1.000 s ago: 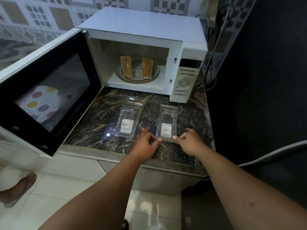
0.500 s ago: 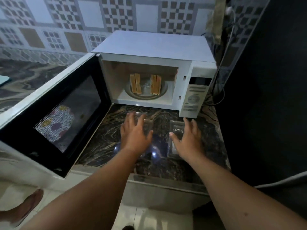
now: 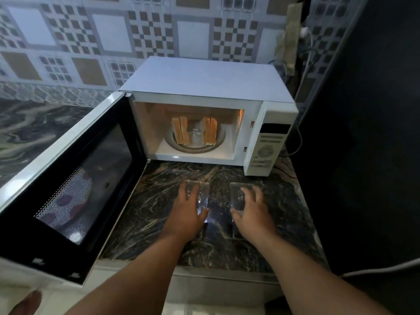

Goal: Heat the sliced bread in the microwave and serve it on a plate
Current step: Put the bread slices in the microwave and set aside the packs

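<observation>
The white microwave (image 3: 204, 83) stands open, its door (image 3: 68, 178) swung out to the left. On the glass turntable (image 3: 195, 150) inside, two pairs of bread slices stand on edge, one pair at the left (image 3: 180, 133) and one at the right (image 3: 210, 133). In front of it on the dark marble counter (image 3: 284, 223) lie two clear plastic containers. My left hand (image 3: 186, 214) grips the left container (image 3: 203, 194), thumb on its right side. My right hand (image 3: 252, 212) grips the right container (image 3: 236, 196), thumb on its left side. No plate is in view.
The microwave's control panel (image 3: 266, 151) is at its right. A dark tall surface (image 3: 363, 133) borders the counter on the right, with a white cable (image 3: 375, 269) across it. The open door overhangs the counter's front left. A foot (image 3: 25, 303) is on the tiled floor below.
Both hands moved forward from the near ends of the containers onto their tops and closed around them. The camera has tilted up, showing more of the wall.
</observation>
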